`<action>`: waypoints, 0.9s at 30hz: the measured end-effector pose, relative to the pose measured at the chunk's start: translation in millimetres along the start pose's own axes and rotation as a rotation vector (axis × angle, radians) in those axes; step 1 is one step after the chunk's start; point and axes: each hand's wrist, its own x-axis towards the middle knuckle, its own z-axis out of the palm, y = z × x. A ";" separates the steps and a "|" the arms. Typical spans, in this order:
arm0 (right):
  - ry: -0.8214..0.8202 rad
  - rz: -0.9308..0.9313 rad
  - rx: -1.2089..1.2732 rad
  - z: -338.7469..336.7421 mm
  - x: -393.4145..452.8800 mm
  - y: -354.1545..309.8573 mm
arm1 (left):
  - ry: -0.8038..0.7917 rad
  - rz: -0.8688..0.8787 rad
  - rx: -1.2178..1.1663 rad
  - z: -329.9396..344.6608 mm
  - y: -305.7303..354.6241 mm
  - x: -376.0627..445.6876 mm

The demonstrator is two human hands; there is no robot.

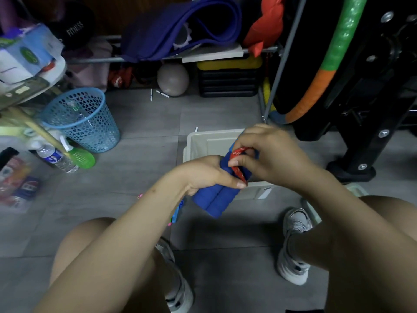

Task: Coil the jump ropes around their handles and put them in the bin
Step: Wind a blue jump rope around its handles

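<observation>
The left hand grips the blue handles; right fingers pinch the red rope, which may unwind if released.

"FITNESS" in pale capitals on a dark bag at the top left, tilted upward to the right; round green logo on a blue-and-white box below it, lettering too blurred to read; white marks on the red strap pinched between the hands, too small to make out; blue label on a water bottle lying on the floor, illegible; red, white and blue print on packets at the left edge, smeared past reading.
</observation>
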 end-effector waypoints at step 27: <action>-0.385 0.811 1.134 -5.6 -9.4 15.2 | 0.553 0.170 -0.095 -35.6 17.8 -15.1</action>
